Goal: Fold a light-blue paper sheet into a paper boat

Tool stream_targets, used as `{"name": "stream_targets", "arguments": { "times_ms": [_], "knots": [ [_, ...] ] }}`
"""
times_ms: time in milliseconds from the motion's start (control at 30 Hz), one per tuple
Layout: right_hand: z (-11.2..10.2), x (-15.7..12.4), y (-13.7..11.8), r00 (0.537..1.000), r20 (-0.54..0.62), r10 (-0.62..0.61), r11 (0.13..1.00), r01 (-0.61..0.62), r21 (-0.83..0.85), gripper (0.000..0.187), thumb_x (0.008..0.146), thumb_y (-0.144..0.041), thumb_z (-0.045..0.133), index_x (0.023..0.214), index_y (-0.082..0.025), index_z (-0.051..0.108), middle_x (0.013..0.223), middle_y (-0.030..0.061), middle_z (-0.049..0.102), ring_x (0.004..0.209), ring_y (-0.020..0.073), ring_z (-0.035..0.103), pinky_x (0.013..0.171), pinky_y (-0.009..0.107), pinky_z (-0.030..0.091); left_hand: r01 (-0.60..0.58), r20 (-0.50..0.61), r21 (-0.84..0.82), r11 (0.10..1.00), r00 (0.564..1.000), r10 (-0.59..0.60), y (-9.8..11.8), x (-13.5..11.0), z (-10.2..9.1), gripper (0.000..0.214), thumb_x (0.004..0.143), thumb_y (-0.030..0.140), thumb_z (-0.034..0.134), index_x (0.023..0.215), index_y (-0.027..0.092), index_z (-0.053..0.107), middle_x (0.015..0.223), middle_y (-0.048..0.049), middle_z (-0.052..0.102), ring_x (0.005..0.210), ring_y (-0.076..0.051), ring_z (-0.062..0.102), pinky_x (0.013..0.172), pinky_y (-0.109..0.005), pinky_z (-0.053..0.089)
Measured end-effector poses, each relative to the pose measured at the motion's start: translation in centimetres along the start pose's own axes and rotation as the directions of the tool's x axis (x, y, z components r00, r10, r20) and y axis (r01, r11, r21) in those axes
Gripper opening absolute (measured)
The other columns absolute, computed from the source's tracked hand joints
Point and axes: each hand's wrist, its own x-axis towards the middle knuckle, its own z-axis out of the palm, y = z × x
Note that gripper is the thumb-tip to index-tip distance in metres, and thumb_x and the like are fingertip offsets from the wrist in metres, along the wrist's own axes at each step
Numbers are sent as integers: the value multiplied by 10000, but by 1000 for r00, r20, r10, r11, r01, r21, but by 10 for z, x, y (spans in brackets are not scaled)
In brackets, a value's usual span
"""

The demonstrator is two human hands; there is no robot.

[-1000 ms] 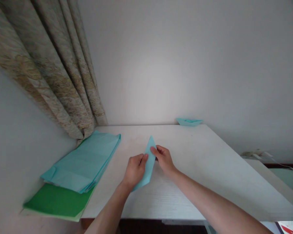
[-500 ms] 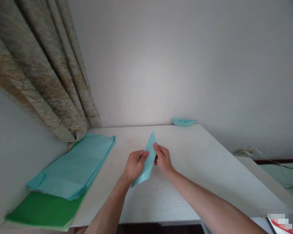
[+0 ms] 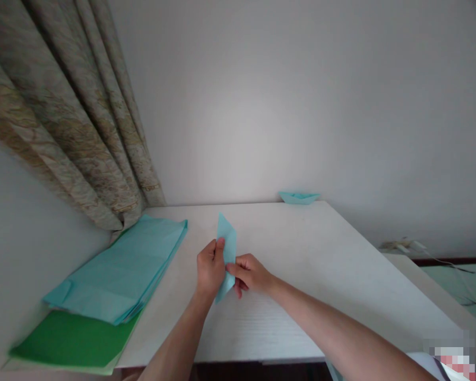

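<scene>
A folded light-blue paper piece, long and pointed at both ends, is held upright above the white table. My left hand grips its left edge, thumb pressed on the paper. My right hand pinches the lower part of the paper from the right. Both hands are closed on it.
A stack of light-blue sheets lies on green sheets at the table's left edge. A finished blue paper boat sits at the far edge by the wall. A patterned curtain hangs at the left. Cables lie at the right.
The paper piece has turned more upright and shifted left. My right hand has slid down from its upper edge to its lower part; my left hand has moved slightly left.
</scene>
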Motion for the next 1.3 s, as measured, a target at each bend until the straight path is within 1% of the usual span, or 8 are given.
{"name": "stream_targets", "arguments": {
  "times_ms": [133,367,633,800,900,1033,1167,1300],
  "knots": [
    [2,-3,-3,992,125,4,998,4,-62,466,750,-598,589,607,-165,494,414,-44,526,329,54,399,360,176,249,25,-25,13,1000,999,-25,-6,-1,-6,432,874,483,364,545,202,365,482,59,320,476,-102,313,460,-236,242],
    [6,-2,-1,999,17,-28,994,30,-104,507,788,-603,532,533,-167,480,394,-34,501,347,74,460,390,182,287,59,45,-3,998,997,-59,-11,-2,-7,460,870,521,352,544,198,374,492,54,336,482,-101,323,466,-237,254],
    [-3,2,0,981,-190,-30,999,34,17,492,778,-615,519,578,-166,523,409,-16,530,349,92,448,380,212,238,81,221,-67,994,973,-65,-3,-9,-6,450,869,508,364,566,185,442,513,31,416,517,-117,383,493,-232,301],
    [-12,5,1,903,-413,-118,993,114,-35,497,815,-583,507,527,-178,489,393,-15,504,364,89,429,391,219,250,83,323,-83,993,945,-52,-2,-10,-5,454,862,520,374,562,186,443,512,39,367,501,-110,343,478,-234,268],
    [-15,6,-4,873,-466,-139,990,139,-35,505,821,-596,494,529,-183,477,389,-18,494,356,82,391,386,219,238,155,363,-130,979,926,-98,-2,-12,-6,483,845,562,392,563,177,468,501,45,347,482,-101,315,464,-237,246],
    [-12,5,-8,916,-381,-128,987,154,39,508,801,-621,505,546,-181,489,386,-20,493,343,74,361,367,211,213,367,483,-270,890,851,-204,-5,-14,-7,521,814,624,422,606,159,529,465,46,392,424,-86,316,432,-234,238],
    [-3,0,-9,970,-215,-111,992,120,31,545,766,-649,529,505,-171,499,375,-16,496,307,60,325,347,209,206,585,569,-357,728,755,-327,-12,-16,-4,504,744,674,506,619,187,474,376,84,336,318,-64,256,356,-217,171],
    [6,-6,-10,992,-77,-95,995,91,-49,556,749,-630,570,461,-159,509,387,-10,507,313,54,353,350,200,233,693,656,-400,600,674,-341,-11,-19,1,514,687,682,572,610,197,422,363,84,360,285,-55,271,326,-200,134]
  ]
}}
